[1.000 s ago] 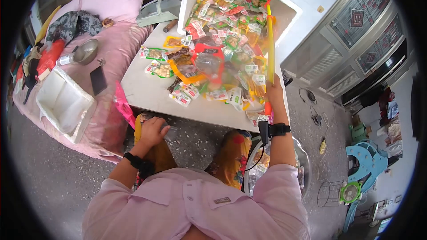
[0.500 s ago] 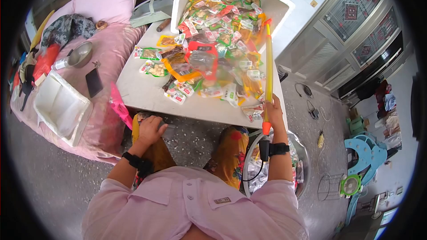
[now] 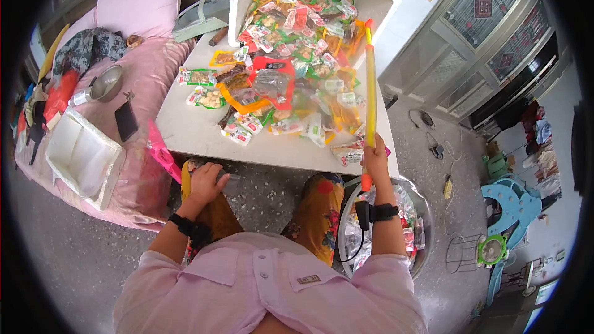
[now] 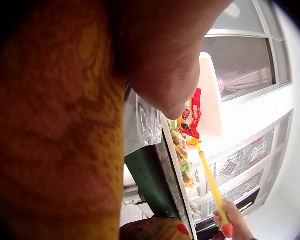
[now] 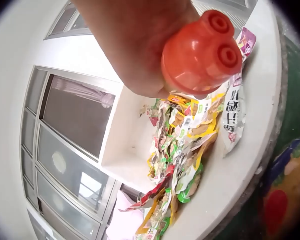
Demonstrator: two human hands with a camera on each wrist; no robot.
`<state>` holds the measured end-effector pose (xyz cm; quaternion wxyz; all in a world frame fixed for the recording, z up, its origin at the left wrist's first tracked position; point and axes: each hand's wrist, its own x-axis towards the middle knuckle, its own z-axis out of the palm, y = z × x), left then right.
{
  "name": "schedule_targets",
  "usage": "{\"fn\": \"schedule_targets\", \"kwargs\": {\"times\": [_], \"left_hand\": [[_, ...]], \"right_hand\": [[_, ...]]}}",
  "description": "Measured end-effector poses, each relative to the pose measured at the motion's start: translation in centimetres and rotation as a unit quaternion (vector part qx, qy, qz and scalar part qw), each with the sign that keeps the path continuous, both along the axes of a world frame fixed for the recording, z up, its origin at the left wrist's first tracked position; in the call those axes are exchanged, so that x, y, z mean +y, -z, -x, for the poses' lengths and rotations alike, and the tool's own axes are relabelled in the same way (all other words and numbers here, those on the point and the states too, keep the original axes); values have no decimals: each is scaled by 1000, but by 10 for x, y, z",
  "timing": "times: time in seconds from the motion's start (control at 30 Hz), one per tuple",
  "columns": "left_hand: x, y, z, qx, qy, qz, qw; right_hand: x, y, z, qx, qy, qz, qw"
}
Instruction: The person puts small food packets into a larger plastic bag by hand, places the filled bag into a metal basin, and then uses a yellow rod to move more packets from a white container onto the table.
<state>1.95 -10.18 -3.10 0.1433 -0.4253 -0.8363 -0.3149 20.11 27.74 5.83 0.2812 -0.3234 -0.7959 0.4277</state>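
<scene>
My right hand grips a yellow tube-like wand with orange ends near its lower end. The wand stretches away over the right side of the table. In the right wrist view its orange end cap shows two round knobs. Several small sealed snack packets lie heaped on the white table and inside a tipped white foam box. On my left knee rests my left hand, fingers relaxed. A clear plastic bag shows beside its thumb and is partly hidden by the hand.
A metal basin with more packets stands on the floor at my right. Left of the table is a pink-covered bed with a foam tray and a phone. A pink bag hangs at the table's left edge.
My right hand has drawn the wand a little toward me and its near orange end now hangs past the table's front edge. The left hand stays on the knee.
</scene>
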Motion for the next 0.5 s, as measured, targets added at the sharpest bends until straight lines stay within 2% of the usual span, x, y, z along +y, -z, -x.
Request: {"fn": "schedule_targets", "kwargs": {"times": [0.1, 0.23, 0.3, 0.4, 0.5], "left_hand": [[0, 2, 1, 4, -8, 2, 1000], [-2, 1, 1, -1, -14, 5, 1000], [-2, -3, 0, -11, -14, 5, 1000], [-3, 0, 0, -13, -7, 2, 1000], [-1, 0, 0, -2, -3, 4, 1000]], "right_hand": [[13, -9, 32, 15, -39, 45, 998], [-9, -10, 38, 16, -48, 113, 992], [-26, -1, 28, 30, -52, 155, 986], [-56, 7, 5, 36, -33, 177, 983], [-69, 26, -19, 54, -56, 176, 981]]}}
